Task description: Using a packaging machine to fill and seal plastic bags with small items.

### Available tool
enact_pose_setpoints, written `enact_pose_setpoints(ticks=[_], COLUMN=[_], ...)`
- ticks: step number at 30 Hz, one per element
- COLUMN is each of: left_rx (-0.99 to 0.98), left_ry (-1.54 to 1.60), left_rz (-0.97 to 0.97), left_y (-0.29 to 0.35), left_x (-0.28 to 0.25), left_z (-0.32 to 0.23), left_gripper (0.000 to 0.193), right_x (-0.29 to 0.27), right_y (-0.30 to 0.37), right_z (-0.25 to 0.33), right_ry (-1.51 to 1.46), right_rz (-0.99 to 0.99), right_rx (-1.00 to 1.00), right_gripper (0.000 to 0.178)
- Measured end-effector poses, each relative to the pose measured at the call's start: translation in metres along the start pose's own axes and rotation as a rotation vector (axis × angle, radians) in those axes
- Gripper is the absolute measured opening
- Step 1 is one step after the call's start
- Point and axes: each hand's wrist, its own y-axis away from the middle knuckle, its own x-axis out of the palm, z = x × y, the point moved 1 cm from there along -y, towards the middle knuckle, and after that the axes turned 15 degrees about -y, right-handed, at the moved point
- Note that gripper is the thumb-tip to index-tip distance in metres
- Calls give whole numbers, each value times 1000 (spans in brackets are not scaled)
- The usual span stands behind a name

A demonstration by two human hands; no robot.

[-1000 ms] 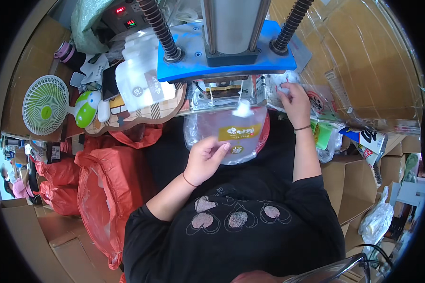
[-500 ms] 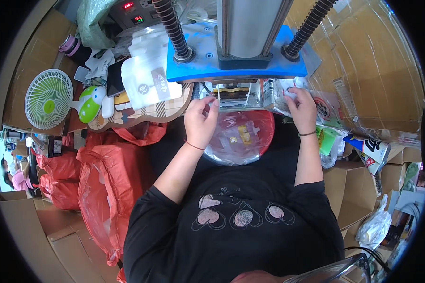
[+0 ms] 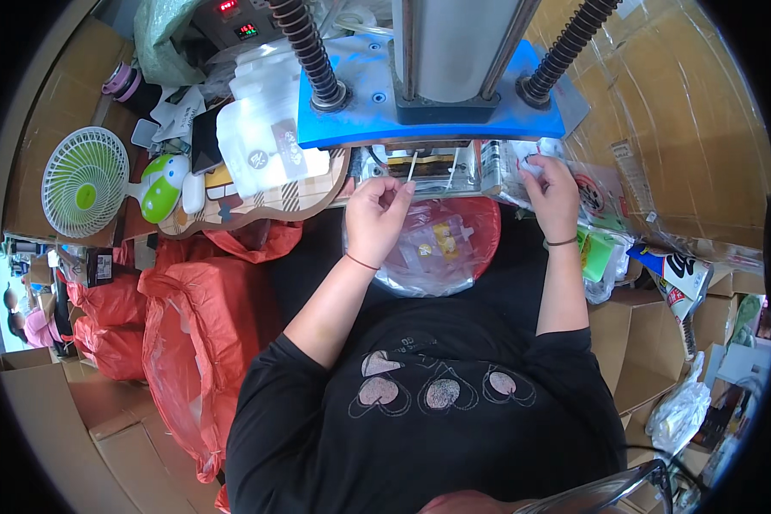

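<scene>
White strip (image 3: 413, 167), thin, at the front of the press under its blue plate (image 3: 360, 111). Left hand (image 3: 375, 214) apparently pinching the near end, presumably to steady it. Right hand (image 3: 555, 200) at white wrapping (image 3: 550, 147), fingers bent; grip cannot be told. Clear pouches (image 3: 426, 246) in red-edged bag (image 3: 488, 227) just below, likely for reach. Strip's long axis: forward, far end leaning slightly right.

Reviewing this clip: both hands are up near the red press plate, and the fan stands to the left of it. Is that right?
The colour is wrong: the press plate is blue, as the head view shows. The left hand and right hand are near it, and the fan stands to its left.
</scene>
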Motion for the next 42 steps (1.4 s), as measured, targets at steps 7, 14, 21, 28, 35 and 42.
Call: enact_pose_setpoints(ticks=[7,14,21,28,35,42], left_rx=[-253,-130,351,199,-149,-143], left_ry=[223,-86,-926,-407,341,505], left_rz=[83,-154,-115,-22,442,485], left_y=[-6,6,-29,24,41,53], left_x=[-1,-28,-85,-101,-69,-45], left_z=[12,28,65,95,-4,-14], left_gripper=[32,32,63,35,11,19], right_x=[0,0,-2,-14,24,35], right_y=[0,-2,1,24,21,-5], right_z=[1,-1,-4,15,115,133], right_ry=[8,-5,-11,-132,-442,-336], right_rz=[2,-7,-27,-121,391,483], right_rx=[-8,-6,-34,-223,-220,-386], right_gripper=[22,23,25,23,20,16])
